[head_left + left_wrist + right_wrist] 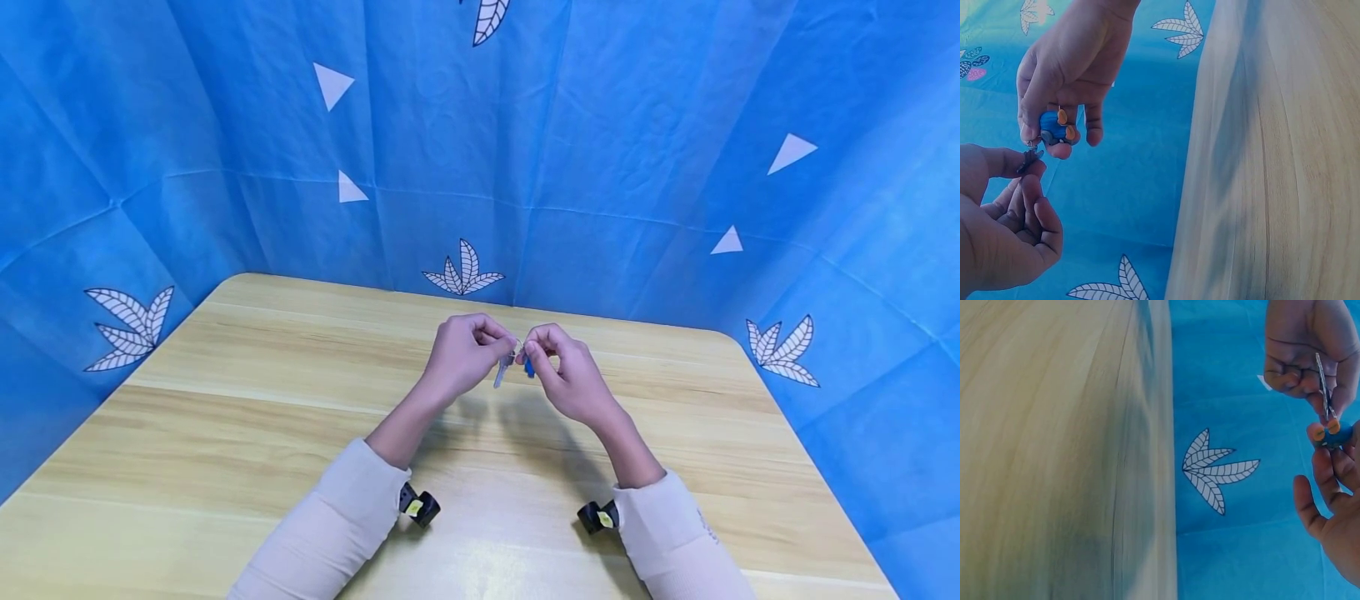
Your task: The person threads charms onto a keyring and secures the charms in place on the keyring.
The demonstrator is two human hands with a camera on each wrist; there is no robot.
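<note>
Above the table, my left hand (467, 352) pinches a metal key (500, 373) near its head, between thumb and fingertips. The key's blade hangs down and shows as a thin edge (1322, 378) in the right wrist view. Close beside it, my right hand (572, 377) holds a small blue keychain charm (1054, 125) with orange, foot-like ends. A thin metal ring (519, 344) lies between the two hands, partly covered by fingertips. Whether more than one key is on it I cannot tell.
Below the hands spreads a light wooden table (300, 467) with rounded far corners. A blue curtain (600, 125) with white leaf and triangle prints surrounds its back and sides. Each sleeved wrist carries a small black camera (426, 508).
</note>
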